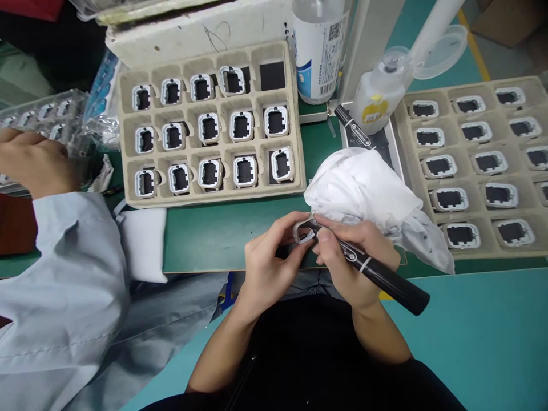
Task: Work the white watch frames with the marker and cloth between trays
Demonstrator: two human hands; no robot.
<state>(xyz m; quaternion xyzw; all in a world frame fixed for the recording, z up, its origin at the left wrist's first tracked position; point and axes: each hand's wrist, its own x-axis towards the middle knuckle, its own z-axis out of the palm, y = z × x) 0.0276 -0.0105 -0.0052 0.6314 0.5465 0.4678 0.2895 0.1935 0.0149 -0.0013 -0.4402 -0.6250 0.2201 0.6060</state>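
Observation:
My left hand (272,262) pinches a small white-and-grey square frame (305,233) between thumb and fingers, its opening tilted toward me. A thick black marker pen (368,268) lies in my right hand (353,257), gripped like a writing tool. Its tip end meets the frame, though my fingers hide the exact contact. Just beyond my right hand is a crumpled white cloth (363,185). Behind my hands, a moulded pulp tray (214,197) holds several similar frames in its pockets; the pocket at its back right holds only a dark square.
A second pulp tray (471,177) with frames stands at the right. A labelled bottle (319,57), a small pump bottle (379,94) with an open lid and another black marker (353,128) are at the back. At left, a co-worker's hand (38,160) reaches over a clear tray (64,123).

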